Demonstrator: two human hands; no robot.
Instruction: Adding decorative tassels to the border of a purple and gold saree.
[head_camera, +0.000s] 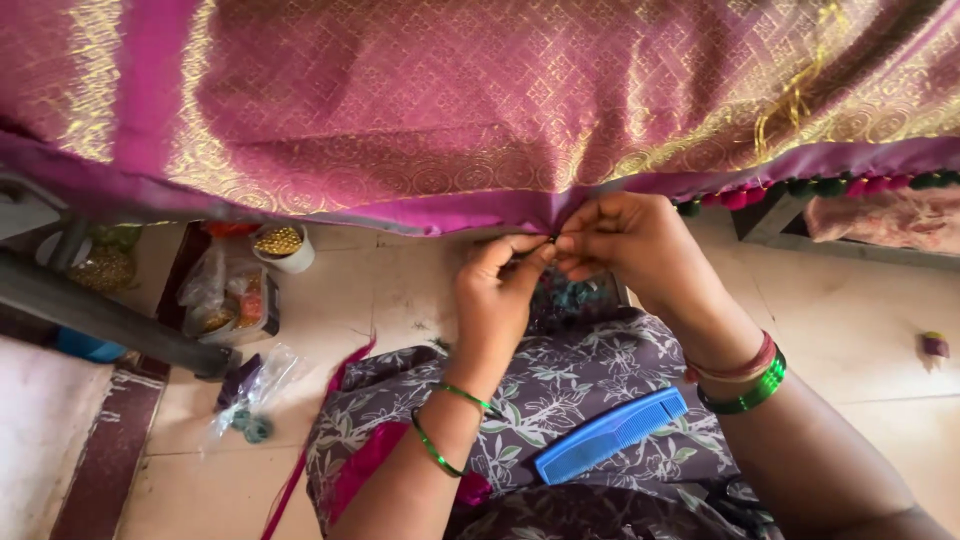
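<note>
Pinching the purple sari hem (470, 212) between both thumbs and forefingers, your left hand (497, 290) and right hand (625, 240) perhaps hold a needle; blue comb (611, 434) lies on your lap.

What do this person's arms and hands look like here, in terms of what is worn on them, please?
Both forearms are bare, with no sleeves in view. The left hand has two thin green bangles on its wrist and forearm. The right hand has a wider shiny green bangle at the wrist, with a reddish bangle beside it. No rings or gloves are visible.
</note>
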